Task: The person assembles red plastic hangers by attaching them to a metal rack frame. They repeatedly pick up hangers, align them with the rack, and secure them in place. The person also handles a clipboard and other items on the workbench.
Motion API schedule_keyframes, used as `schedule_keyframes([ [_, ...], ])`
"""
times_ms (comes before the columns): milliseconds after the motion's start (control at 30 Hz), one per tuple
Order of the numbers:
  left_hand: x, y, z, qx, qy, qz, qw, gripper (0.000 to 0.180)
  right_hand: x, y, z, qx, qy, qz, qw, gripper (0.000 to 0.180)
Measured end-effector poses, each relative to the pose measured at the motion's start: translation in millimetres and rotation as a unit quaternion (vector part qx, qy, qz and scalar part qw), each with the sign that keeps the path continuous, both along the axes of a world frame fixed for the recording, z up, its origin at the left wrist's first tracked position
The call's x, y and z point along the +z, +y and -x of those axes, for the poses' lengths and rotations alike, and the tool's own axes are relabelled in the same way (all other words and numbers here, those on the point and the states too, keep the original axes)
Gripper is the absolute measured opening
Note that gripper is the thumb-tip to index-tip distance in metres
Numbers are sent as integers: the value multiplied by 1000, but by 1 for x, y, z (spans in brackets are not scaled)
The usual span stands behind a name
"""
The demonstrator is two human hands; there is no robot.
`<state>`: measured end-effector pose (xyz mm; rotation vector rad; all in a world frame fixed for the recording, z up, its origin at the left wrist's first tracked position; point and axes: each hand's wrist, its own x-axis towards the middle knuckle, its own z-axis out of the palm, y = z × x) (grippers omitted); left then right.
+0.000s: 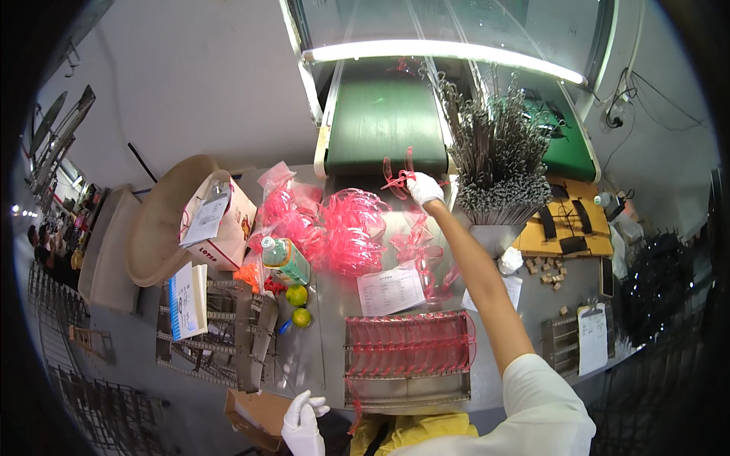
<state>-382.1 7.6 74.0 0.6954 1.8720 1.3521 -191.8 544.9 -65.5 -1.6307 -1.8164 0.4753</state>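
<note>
My right hand (pixel 426 188), in a white glove, reaches far forward to the near end of the green conveyor belt (pixel 384 114). It is closed on a pink eyeglass frame (pixel 397 182), whose parts stick up and out past the fingers. Near the lower edge, my left hand (pixel 306 420), also gloved, hangs with its fingers apart and nothing in them. Between my arms stands a metal rack (pixel 411 389) with a row of pink eyeglass frames (pixel 407 346) along its far part. A heap of pink frames (pixel 353 232) lies beyond it.
Beside the belt stands a dense bunch of metal rods (pixel 498 152). A bottle (pixel 285 261), two green fruits (pixel 297 296) and a paper bag (pixel 220 220) are at the left. Paper sheets (pixel 391 289) lie mid-table. A yellow board (pixel 566 220) and small wooden blocks (pixel 549 272) are at the right.
</note>
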Motion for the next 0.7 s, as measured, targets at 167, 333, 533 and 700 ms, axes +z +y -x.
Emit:
schedule_keyframes([
  [167,-4,20,-1,-26,-10,-73,997,24,83,-122,24,105,516,-35,849,37],
  [333,33,65,4,-170,204,-152,952,30,143,-299,15,170,495,-57,850,40],
  [533,87,100,-26,-297,59,-323,897,47,231,-402,-11,219,526,-7,822,36],
  [700,101,92,-53,-312,-97,-351,877,48,235,-435,-29,189,520,-39,832,24],
])
